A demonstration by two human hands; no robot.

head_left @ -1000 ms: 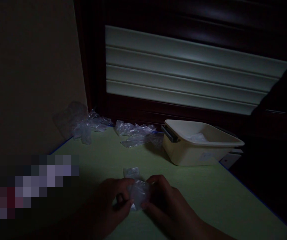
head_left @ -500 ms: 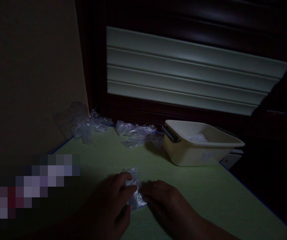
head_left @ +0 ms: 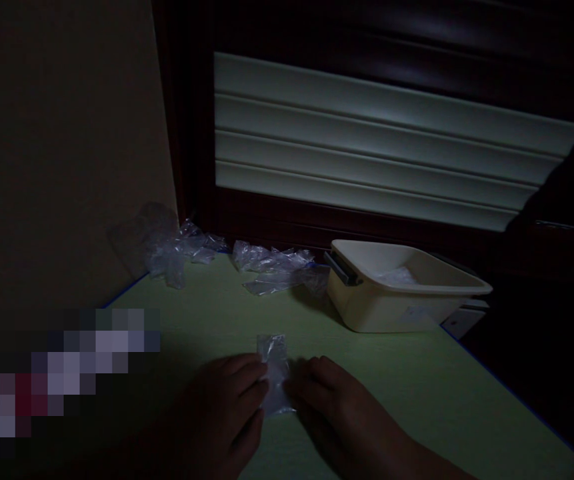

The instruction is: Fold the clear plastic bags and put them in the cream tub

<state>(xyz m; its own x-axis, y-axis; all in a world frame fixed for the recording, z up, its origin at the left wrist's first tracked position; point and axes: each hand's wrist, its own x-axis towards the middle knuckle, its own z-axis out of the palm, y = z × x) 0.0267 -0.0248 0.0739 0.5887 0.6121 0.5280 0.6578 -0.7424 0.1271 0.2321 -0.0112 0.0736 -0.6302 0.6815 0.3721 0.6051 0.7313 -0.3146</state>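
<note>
While both hands press a small clear bag (head_left: 275, 373) flat on the green desk (head_left: 407, 400), the work looks like smoothing or folding it, and it would go best with fingertips kept low on the film, pushed evenly from both edges so the plastic does not spring up or slide; the dim light makes creases hard to read, so feel should guide more than sight. From the head view, the one view given: the left hand (head_left: 227, 400) lies with fingers bent and close together, tips on the bag's left edge; the right hand (head_left: 331, 403) mirrors it on the right edge, fingers loosely curled, pressing rather than clamping; whether either thumb pinches the film I cannot tell. The bag sits between the hands, near the desk's front. Farther back lie crumpled bags (head_left: 271, 267) by the wall and a cream tub (head_left: 391, 293) to their right.
</note>
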